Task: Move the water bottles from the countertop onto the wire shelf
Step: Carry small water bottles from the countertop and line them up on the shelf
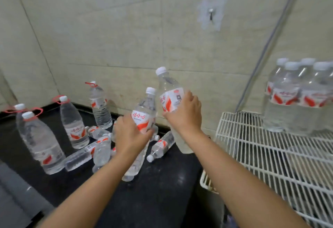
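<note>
1. water bottle (170, 90) with a white cap and a red and white label is up in the air, tipped a bit to the left, between the black countertop (162, 182) and the white wire shelf (261, 155).
2. right hand (185, 114) has its fingers curled round the middle of this bottle, on the label.
3. second water bottle (144, 114) leans just beside it, to the left, over the countertop.
4. left hand (130, 134) grips this second bottle round its label, thumb in front.
5. small bottles (160, 146) lie on their sides on the countertop, under and near the two hands.
6. big bottles (40, 141) with red ring handles stand upright on the left part of the countertop.
7. a group of bottles (295, 98) stands close together at the back of the wire shelf, on the right.
8. a tiled wall (117, 38) is behind it all, with a small metal hook (210, 13) high up.
</note>
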Available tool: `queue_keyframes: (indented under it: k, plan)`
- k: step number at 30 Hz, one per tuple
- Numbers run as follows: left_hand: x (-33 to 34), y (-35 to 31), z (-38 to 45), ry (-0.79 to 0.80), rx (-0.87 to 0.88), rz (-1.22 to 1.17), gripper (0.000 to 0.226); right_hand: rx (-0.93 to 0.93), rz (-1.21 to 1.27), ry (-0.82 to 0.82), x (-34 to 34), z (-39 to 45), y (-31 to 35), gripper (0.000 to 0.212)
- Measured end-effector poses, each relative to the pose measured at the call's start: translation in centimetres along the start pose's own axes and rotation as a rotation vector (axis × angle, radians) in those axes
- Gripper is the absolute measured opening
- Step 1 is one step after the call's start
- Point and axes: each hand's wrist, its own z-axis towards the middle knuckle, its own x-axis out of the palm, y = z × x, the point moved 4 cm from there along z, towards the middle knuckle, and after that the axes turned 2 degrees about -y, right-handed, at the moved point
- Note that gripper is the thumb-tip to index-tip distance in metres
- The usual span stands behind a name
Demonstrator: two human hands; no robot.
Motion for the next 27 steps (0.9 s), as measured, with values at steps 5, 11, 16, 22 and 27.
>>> queue_keyframes:
  k: [5,11,16,22,27]
  plan:
    - [3.3,-10.7,0.9,0.000,0.125,-0.263,0.067,-0.031,0.061,-0.296,-11.8,2.0,-4.2,0.073]
    - [9.8,-21.9,-3.1,0.145,0.211,-0.476,0.055,0.080,0.010,-0.487,-21.4,0.4,-13.4,0.076]
    - [13.5,-28.1,-8.1,0.235,0.168,-0.632,0.055,0.181,-0.003,-0.509,-25.3,-1.6,-20.6,0.083]
    - [17.3,-33.0,-11.7,0.359,0.111,-0.737,0.076,0.260,0.146,-0.446,-26.9,-2.0,-26.1,0.086]
    - [19.6,-33.0,-13.4,0.413,0.061,-0.750,0.085,0.342,0.294,-0.396,-27.0,-3.5,-28.8,0.079]
